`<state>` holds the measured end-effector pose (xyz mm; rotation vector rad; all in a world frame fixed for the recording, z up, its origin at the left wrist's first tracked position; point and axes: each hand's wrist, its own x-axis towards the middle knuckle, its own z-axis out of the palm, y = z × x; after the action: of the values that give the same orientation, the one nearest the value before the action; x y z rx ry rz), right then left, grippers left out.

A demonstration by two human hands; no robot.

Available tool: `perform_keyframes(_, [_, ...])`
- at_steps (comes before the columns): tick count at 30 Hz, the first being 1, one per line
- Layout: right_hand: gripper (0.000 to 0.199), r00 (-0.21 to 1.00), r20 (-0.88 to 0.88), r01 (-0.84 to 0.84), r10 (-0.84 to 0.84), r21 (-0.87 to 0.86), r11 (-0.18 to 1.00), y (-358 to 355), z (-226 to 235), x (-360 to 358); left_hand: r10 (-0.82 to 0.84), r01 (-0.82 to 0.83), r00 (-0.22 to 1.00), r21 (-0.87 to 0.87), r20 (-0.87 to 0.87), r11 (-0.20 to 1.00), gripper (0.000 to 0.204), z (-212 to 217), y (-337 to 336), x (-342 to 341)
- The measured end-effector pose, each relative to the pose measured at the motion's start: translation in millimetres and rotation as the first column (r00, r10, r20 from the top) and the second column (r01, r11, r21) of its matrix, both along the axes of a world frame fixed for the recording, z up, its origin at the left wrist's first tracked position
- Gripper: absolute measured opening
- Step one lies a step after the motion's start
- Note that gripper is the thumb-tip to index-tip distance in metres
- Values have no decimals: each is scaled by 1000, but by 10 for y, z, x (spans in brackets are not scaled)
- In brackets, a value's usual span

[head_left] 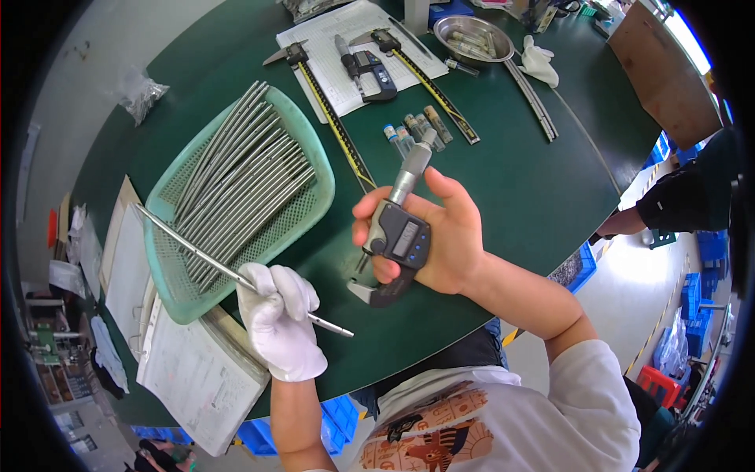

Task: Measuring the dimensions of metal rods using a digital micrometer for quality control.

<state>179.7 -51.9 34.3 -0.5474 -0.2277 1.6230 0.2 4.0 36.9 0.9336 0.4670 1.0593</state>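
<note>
My left hand (283, 322), in a white glove, is closed around a slim steel rod (197, 253). One end of the rod slants up over the rim of a green mesh basket (321, 185); the other points toward the micrometer. Bare, my right hand (444, 232) holds a digital micrometer (403, 236) with a grey body, small display and blue buttons. The micrometer's jaw opening faces down and left, with nothing seen between its anvil and spindle, and the rod's tip is a little way from it. Many similar steel rods (244, 185) lie slanted in the basket.
Beyond my hands lie two digital calipers (334, 126) (436, 94), a second micrometer (370, 75) on paper sheets (330, 31), and several small vials (429, 126). A metal bowl (442, 30) stands at the back. An open binder (197, 385) lies at the near left edge.
</note>
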Motion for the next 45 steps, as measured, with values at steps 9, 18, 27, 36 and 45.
perform_keyframes(9, [60,957,-292,55,-4,168,984,-3,-31,0,-224,234,963,-52,150,971,22,-270,-25,10])
perform_keyframes(18, [69,938,-342,-15,61,135,991,-29,-49,-77,101,-132,962,-110,-252,985,32,-307,-302,318])
perform_keyframes(27, [69,990,-138,-13,6,-48,999,22,-87,32,80,-105,970,-98,-231,990,41,-243,-186,174])
perform_keyframes(36, [70,997,57,-40,45,-86,996,22,-64,45,198,-197,906,40,-375,980,49,-168,-128,187])
perform_keyframes(45, [73,998,-42,-47,40,-186,981,34,-35,60,85,-120,839,-31,-538,992,44,-156,-98,143])
